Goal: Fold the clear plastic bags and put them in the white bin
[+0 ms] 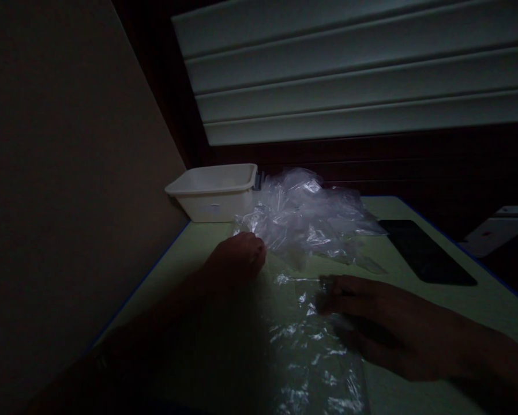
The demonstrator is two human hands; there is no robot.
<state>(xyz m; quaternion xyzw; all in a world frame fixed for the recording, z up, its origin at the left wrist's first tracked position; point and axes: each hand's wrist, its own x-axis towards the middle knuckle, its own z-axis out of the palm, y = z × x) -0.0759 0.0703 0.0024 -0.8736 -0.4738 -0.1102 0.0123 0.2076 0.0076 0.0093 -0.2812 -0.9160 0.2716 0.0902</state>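
A flat, clear plastic bag point(311, 357) lies on the light green table in front of me, its surface wrinkled and shiny. My left hand point(239, 256) is closed beside the bag's upper left corner, close to a heap of crumpled clear plastic bags point(306, 213). Whatever its fingers may hold is hidden. My right hand point(384, 323) reaches over the flat bag's right side, fingertips at its upper edge. Its fingers are stretched out and apart from the thumb, though somewhat blurred. The scene is very dim.
A white plastic tub point(216, 204) stands at the table's back left, by the wall. A dark flat tablet or phone point(427, 251) lies on the right. The table point(164, 288) has a blue edge. Beyond it on the right is a pale device point(496, 230).
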